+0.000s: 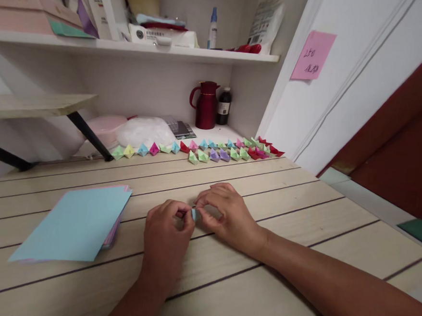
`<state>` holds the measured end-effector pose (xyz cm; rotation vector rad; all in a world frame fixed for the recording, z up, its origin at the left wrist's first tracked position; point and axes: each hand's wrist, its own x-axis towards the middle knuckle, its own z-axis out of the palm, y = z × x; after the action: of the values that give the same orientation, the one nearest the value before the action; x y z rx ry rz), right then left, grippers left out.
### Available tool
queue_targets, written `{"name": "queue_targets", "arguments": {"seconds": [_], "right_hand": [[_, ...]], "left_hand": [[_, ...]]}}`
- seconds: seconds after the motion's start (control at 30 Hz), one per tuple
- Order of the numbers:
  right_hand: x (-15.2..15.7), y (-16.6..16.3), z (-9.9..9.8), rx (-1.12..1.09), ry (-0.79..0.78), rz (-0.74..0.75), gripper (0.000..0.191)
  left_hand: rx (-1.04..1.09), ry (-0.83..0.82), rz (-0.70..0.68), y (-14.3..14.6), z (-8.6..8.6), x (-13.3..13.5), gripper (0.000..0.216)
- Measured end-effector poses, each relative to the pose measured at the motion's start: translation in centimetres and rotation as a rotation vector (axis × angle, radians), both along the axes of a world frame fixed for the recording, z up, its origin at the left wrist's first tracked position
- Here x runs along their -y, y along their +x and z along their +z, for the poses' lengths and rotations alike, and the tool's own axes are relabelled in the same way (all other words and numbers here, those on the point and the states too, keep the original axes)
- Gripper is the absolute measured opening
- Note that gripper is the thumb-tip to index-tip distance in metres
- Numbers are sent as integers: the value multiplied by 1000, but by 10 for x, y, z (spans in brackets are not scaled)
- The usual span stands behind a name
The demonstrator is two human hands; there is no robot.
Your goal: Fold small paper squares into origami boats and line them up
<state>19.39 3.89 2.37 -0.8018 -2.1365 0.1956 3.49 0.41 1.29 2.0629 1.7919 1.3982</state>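
Between my two hands is a small folded piece of light blue paper (194, 214), mostly hidden by the fingers. My left hand (170, 222) pinches its left side between thumb and forefinger. On the other side, the thumb and fingertips of my right hand (225, 212) close on its right edge. Both hands are low over the wooden tabletop (231, 284). To the left lies a stack of coloured paper sheets (76, 225), a light blue one on top and pink ones beneath. Several small folded paper boats (214, 155) in many colours stand in rows along the table's back edge.
Behind the boats are a dark red jug (206, 107), a dark bottle (223, 107) and a white plastic bag (146, 132). A small wooden stand (37, 105) with black legs rises at the back left. Above runs a loaded white shelf (132, 47). A pink note (313, 55) hangs on the right.
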Motion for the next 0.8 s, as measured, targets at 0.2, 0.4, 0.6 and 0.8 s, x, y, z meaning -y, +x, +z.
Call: {"name": "queue_targets", "arguments": {"seconds": [0.2,0.4,0.6,0.8], "right_hand": [[2,-2,-1,-76,-66,9,10],[2,-3,-4,-133,-121,8,10],[2,-3,-4,-123,-134,11,12],[4,-6,-2,-80,-110,-28,13]], "left_hand": [[73,-28,18,-3,0,-1,6],[-17,65,-11,-4,-2,0,9],[-97,157,-19,-3,-6,-2,11],[-146,165,-13,-2,-9,1,12]]}}
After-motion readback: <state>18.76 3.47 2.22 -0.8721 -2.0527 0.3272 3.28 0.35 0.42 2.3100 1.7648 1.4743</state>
